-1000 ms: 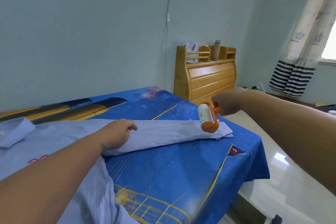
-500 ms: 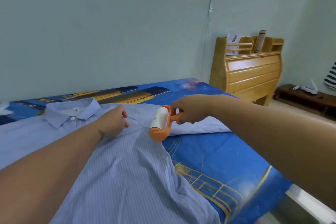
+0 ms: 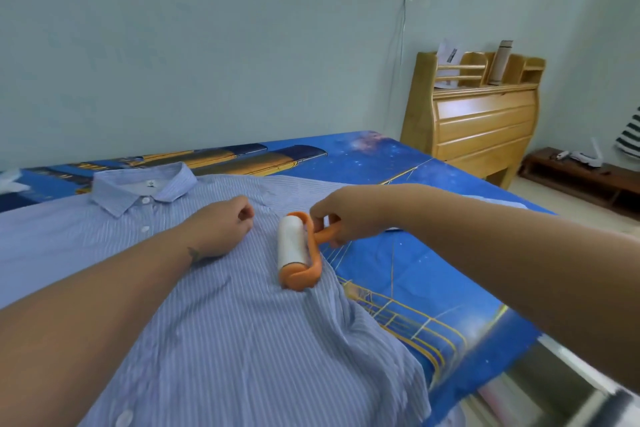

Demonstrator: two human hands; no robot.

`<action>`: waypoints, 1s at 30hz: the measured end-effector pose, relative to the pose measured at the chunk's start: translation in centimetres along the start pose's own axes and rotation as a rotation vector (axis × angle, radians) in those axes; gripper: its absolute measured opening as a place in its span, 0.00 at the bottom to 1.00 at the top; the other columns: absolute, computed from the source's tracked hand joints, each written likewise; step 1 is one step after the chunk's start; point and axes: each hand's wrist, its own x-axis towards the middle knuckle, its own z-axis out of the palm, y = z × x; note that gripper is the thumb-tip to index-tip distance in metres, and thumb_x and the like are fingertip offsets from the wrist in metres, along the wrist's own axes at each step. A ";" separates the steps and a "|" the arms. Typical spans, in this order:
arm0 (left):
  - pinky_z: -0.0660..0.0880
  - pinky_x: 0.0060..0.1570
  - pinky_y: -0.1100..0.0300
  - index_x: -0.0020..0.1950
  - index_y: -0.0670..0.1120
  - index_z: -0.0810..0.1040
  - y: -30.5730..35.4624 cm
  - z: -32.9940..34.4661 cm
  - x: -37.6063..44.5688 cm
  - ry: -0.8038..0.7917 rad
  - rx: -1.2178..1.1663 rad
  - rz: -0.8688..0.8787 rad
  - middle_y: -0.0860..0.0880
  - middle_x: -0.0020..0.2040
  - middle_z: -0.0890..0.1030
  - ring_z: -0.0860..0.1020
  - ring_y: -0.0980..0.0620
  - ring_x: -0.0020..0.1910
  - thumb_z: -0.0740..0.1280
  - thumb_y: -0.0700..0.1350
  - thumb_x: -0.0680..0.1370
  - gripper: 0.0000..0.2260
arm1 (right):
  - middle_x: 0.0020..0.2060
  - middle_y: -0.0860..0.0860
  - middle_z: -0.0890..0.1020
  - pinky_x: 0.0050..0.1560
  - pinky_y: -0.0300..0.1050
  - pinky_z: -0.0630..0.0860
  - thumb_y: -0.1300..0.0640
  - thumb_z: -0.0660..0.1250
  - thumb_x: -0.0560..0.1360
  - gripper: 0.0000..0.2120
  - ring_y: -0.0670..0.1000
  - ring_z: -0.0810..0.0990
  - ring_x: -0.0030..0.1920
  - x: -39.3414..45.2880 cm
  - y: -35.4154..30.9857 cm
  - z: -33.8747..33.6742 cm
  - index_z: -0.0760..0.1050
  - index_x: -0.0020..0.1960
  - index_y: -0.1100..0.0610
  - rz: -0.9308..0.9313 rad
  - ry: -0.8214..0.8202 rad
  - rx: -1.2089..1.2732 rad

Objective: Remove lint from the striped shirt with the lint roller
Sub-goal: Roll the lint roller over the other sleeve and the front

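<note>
A light blue striped shirt (image 3: 221,333) lies front up on the bed, collar toward the wall. The lint roller (image 3: 294,250), white roll in an orange frame, rests on the shirt's right chest near the armhole. My right hand (image 3: 346,215) grips its orange handle from the right. My left hand (image 3: 221,225) lies on the shirt just left of the roller, fingers curled, pressing the cloth flat below the collar.
The bed (image 3: 398,274) has a blue starry sheet with a ship print; its right edge drops to the floor. A wooden headboard cabinet (image 3: 481,118) stands against the wall at right, and a low dark bench (image 3: 581,177) beside it.
My right hand brought the roller from the sleeve's cuff end leftward onto the shirt's chest and set it down. My left hand shifted along from the sleeve to below the collar.
</note>
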 end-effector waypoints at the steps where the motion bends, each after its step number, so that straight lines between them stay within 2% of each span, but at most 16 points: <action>1: 0.74 0.52 0.55 0.55 0.51 0.72 0.1 0.2 -0.1 0.007 0.028 0.005 0.49 0.53 0.79 0.77 0.50 0.50 0.60 0.49 0.80 0.06 | 0.38 0.43 0.76 0.32 0.39 0.63 0.55 0.70 0.72 0.10 0.44 0.72 0.36 -0.6 0.6 -0.2 0.71 0.47 0.46 0.027 -0.014 -0.004; 3: 0.75 0.53 0.52 0.56 0.52 0.72 0.4 0.5 -0.3 0.019 0.075 0.005 0.49 0.53 0.80 0.77 0.50 0.50 0.58 0.51 0.80 0.08 | 0.36 0.42 0.75 0.32 0.39 0.63 0.55 0.71 0.71 0.10 0.42 0.71 0.35 -1.8 1.8 -0.6 0.71 0.47 0.45 0.076 -0.025 -0.039; 7: 0.74 0.56 0.52 0.58 0.53 0.73 1.2 0.8 -0.6 0.006 0.048 0.065 0.52 0.56 0.77 0.75 0.52 0.54 0.60 0.49 0.79 0.09 | 0.38 0.42 0.76 0.36 0.44 0.68 0.51 0.69 0.72 0.08 0.45 0.74 0.38 -4.0 3.5 -0.9 0.71 0.47 0.42 0.154 0.036 -0.113; 10: 0.71 0.52 0.59 0.55 0.56 0.76 2.5 1.0 -1.2 -0.014 -0.013 0.196 0.54 0.54 0.76 0.74 0.54 0.52 0.65 0.46 0.78 0.08 | 0.34 0.45 0.76 0.35 0.42 0.68 0.55 0.67 0.71 0.04 0.47 0.73 0.34 -4.9 3.5 -0.6 0.73 0.41 0.48 0.119 0.082 0.013; 12: 0.69 0.47 0.64 0.53 0.60 0.76 3.8 1.0 -1.9 -0.049 -0.035 0.265 0.56 0.52 0.74 0.73 0.59 0.48 0.67 0.47 0.77 0.09 | 0.29 0.46 0.74 0.32 0.40 0.67 0.56 0.66 0.71 0.07 0.45 0.71 0.29 -5.2 2.8 -0.2 0.71 0.35 0.49 0.107 0.061 0.104; 14: 0.67 0.43 0.67 0.51 0.61 0.73 5.3 1.0 -2.9 -0.090 -0.108 0.291 0.59 0.48 0.74 0.73 0.61 0.46 0.69 0.49 0.76 0.08 | 0.27 0.44 0.76 0.31 0.38 0.69 0.56 0.66 0.71 0.07 0.42 0.72 0.26 -5.5 2.1 -0.1 0.72 0.36 0.48 0.095 0.003 0.201; 17: 0.71 0.48 0.64 0.47 0.58 0.78 7.5 1.3 -4.6 -0.181 -0.230 0.354 0.60 0.47 0.79 0.76 0.61 0.47 0.68 0.50 0.75 0.03 | 0.24 0.42 0.77 0.34 0.40 0.75 0.55 0.66 0.74 0.06 0.41 0.74 0.25 -5.9 1.4 -0.2 0.73 0.39 0.48 0.078 -0.020 0.351; 19: 0.71 0.53 0.65 0.47 0.61 0.81 8.7 1.5 -6.0 -0.254 -0.270 0.416 0.59 0.49 0.79 0.76 0.62 0.50 0.68 0.51 0.76 0.05 | 0.24 0.44 0.77 0.37 0.45 0.77 0.53 0.66 0.75 0.04 0.43 0.74 0.26 -6.0 1.5 -0.5 0.74 0.41 0.49 0.104 0.018 0.419; 21: 0.69 0.56 0.66 0.46 0.62 0.82 9.9 1.6 -7.0 -0.288 -0.298 0.461 0.58 0.51 0.78 0.75 0.63 0.52 0.70 0.54 0.74 0.03 | 0.24 0.43 0.77 0.36 0.45 0.77 0.52 0.67 0.75 0.04 0.43 0.75 0.26 -5.9 1.6 -0.8 0.75 0.43 0.51 0.139 0.077 0.450; 23: 0.69 0.56 0.67 0.45 0.61 0.83 10.9 1.8 -7.6 -0.316 -0.322 0.497 0.59 0.51 0.79 0.75 0.64 0.53 0.73 0.57 0.70 0.05 | 0.27 0.43 0.77 0.34 0.42 0.77 0.52 0.67 0.75 0.03 0.43 0.76 0.27 -5.5 1.4 -1.0 0.75 0.43 0.50 0.168 0.140 0.483; 26: 0.70 0.55 0.67 0.45 0.58 0.84 12.0 2.0 -8.3 -0.402 -0.338 0.543 0.60 0.51 0.78 0.76 0.64 0.53 0.75 0.58 0.67 0.10 | 0.34 0.47 0.77 0.34 0.42 0.76 0.54 0.67 0.75 0.02 0.46 0.76 0.31 -4.9 0.8 -1.1 0.75 0.43 0.50 0.175 0.189 0.510; 30: 0.67 0.55 0.73 0.45 0.57 0.84 12.8 2.4 -9.0 -0.434 -0.269 0.571 0.58 0.53 0.78 0.76 0.64 0.53 0.75 0.54 0.69 0.06 | 0.37 0.50 0.78 0.35 0.44 0.77 0.54 0.67 0.75 0.02 0.49 0.76 0.33 -4.6 0.0 -1.0 0.76 0.43 0.50 0.187 0.188 0.516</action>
